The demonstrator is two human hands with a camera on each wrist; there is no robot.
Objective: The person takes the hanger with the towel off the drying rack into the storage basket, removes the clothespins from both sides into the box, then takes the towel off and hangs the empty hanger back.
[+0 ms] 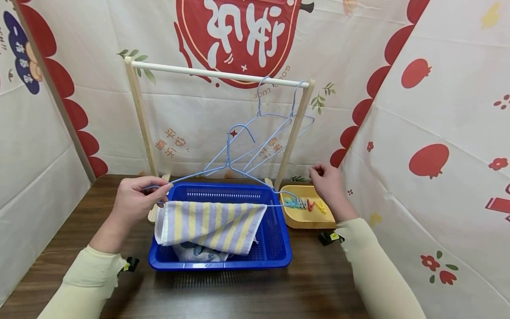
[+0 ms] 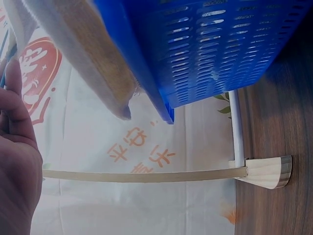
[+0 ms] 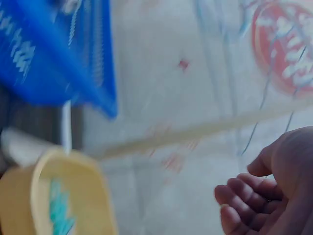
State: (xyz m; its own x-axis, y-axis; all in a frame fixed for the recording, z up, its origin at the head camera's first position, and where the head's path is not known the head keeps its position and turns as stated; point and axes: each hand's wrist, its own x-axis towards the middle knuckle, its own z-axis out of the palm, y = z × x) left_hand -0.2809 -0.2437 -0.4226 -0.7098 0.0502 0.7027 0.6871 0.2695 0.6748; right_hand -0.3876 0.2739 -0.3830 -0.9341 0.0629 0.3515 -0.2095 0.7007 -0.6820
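My left hand (image 1: 137,199) pinches the left end of a blue wire hanger (image 1: 229,165), whose hook points up. Over the hanger's lower bar hangs a yellow-and-lilac striped towel (image 1: 215,223), bunched toward the left, its lower part overlapping the blue basket (image 1: 220,266) in the head view. A grey-and-white patterned cloth (image 1: 197,253) lies inside the basket. To the right, my right hand (image 1: 328,186) is raised above a yellow tray (image 1: 304,224), fingers loosely curled with nothing between them, as the right wrist view also shows. Small clothespins (image 1: 311,205) lie in the tray.
Behind the basket stands a wooden rack with a white rod (image 1: 219,75). Two blue hangers (image 1: 275,116) hang at the rod's right end. The rack's right post (image 1: 295,133) rises close behind the tray. Printed cloth walls border the wooden table (image 1: 239,297) at the back and sides.
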